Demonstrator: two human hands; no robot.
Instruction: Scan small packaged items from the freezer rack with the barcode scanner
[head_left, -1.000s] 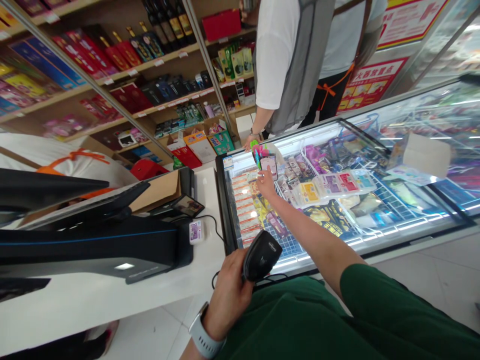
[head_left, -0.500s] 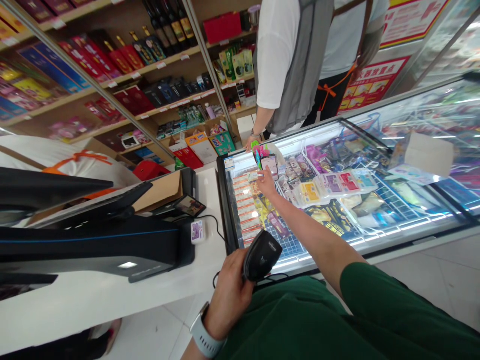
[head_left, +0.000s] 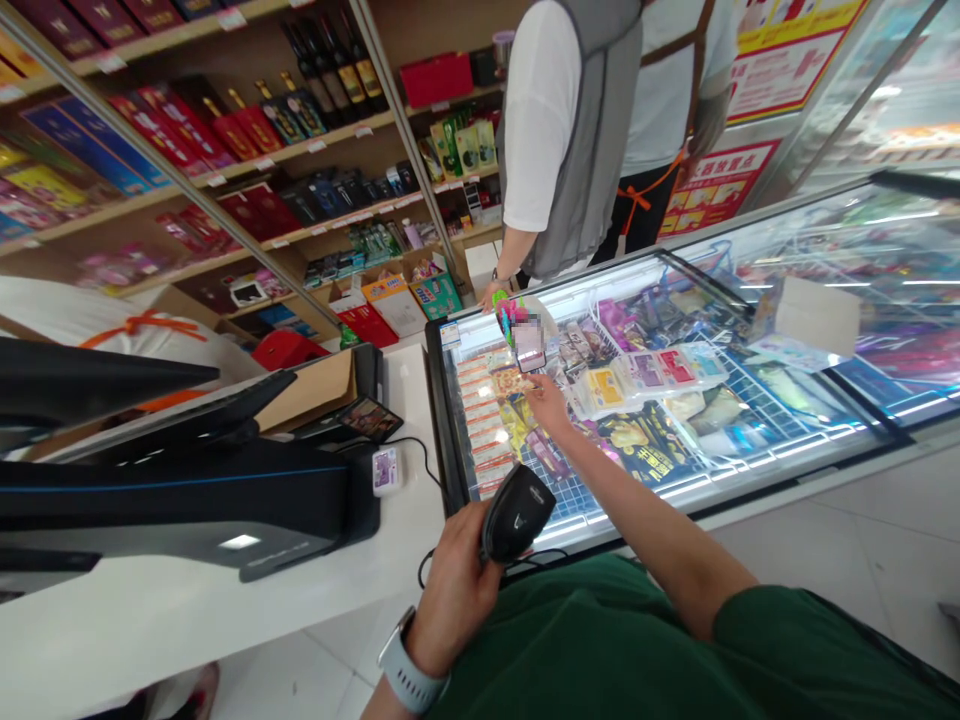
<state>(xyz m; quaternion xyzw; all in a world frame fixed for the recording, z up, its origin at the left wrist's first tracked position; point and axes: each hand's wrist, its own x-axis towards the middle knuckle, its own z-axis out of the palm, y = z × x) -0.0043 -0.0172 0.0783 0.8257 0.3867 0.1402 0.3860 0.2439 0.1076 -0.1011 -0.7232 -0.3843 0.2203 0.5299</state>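
My left hand (head_left: 459,565), with a watch on the wrist, is wrapped around the handle of a black barcode scanner (head_left: 517,515). The scanner's head points away from me over the near corner of the chest freezer (head_left: 435,400). My right hand (head_left: 547,402) is stretched over the freezer's glass top, holding nothing, its fingertips just short of a phone (head_left: 529,347). This phone has a lit screen and seems to lie on the glass. Beside it is a bright green and pink item (head_left: 504,312) whose kind I cannot make out.
A black checkout terminal (head_left: 300,510) stands on the white counter (head_left: 409,400) at left, near a small purple-and-white pack (head_left: 386,468). White packs (head_left: 645,372) and an open carton (head_left: 814,318) sit on the freezer. A person in a grey vest (head_left: 581,130) stands behind it, before stocked shelves.
My right hand has drawn back from the phone towards me, so more of the screen shows. The scanner stays in my left hand. The whole view has shifted slightly.
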